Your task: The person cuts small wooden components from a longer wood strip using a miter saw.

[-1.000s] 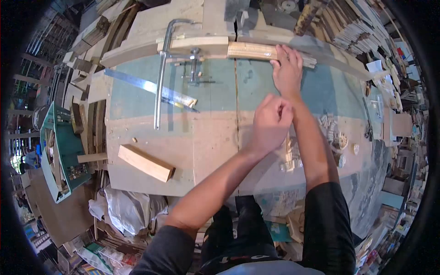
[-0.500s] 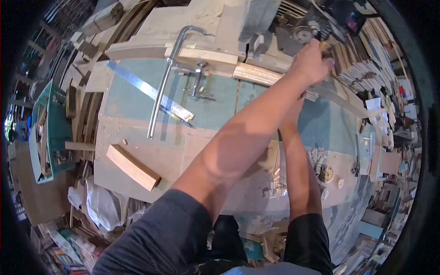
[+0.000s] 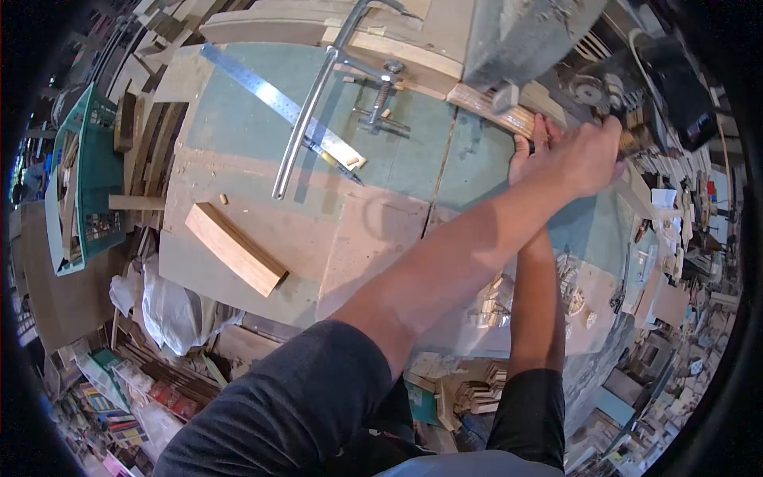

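Note:
My left hand [image 3: 582, 160] reaches across over my right arm, its fingers curled beside a brownish knob [image 3: 634, 143] on the machine; what they hold is hidden. Below and left of it, my right hand [image 3: 526, 159] grips the right end of a layered wood strip [image 3: 485, 109], thumb at the near edge and fingertips on top. The strip lies along a wooden fence [image 3: 409, 57] and passes under a grey machine part [image 3: 505, 97].
A metal clamp [image 3: 296, 151], a steel ruler [image 3: 254, 83] and a pen [image 3: 326, 159] lie left. A curved wood block [image 3: 234, 248] rests nearer. Small offcuts [image 3: 493, 306] sit by my right forearm. A green crate [image 3: 99, 179] stands far left.
The view has shifted, with the machine and fence appearing larger. My left hand has come down beside the knob. My right hand's fingers now show on the strip, previously hidden behind my left forearm.

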A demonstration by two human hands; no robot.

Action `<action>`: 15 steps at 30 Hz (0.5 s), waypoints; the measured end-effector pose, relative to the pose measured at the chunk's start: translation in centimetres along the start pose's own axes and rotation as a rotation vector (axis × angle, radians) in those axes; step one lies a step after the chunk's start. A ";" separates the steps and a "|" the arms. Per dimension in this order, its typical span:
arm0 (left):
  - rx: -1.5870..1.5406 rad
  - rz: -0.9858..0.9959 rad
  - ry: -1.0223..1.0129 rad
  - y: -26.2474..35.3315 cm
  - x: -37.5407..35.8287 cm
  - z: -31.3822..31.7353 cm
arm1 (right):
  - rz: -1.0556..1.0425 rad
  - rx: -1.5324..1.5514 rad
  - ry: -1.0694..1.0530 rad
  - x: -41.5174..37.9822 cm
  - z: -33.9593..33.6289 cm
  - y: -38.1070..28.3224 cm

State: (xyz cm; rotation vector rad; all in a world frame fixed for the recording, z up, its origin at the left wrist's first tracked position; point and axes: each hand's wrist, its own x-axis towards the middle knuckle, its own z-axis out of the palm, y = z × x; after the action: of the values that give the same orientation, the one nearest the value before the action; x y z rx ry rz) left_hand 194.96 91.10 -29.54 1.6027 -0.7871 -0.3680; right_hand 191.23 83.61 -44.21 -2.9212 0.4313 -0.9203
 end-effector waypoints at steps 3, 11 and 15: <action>-0.005 0.053 0.015 -0.1 -1.5 0.7 | 0.034 -0.173 0.000 0.2 -1.1 -0.9; -0.058 0.085 -0.058 -0.1 -5.4 2.1 | -0.025 -0.150 -0.069 0.5 -1.8 -0.5; -0.109 0.145 -0.032 0.0 -7.4 2.8 | -0.282 -0.184 0.167 0.1 0.4 1.7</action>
State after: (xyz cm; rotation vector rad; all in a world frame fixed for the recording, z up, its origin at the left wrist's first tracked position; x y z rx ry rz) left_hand 187.87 93.91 -31.55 1.4317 -0.8874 -0.3271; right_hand 191.12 81.92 -44.74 -3.1398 0.1152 -1.2276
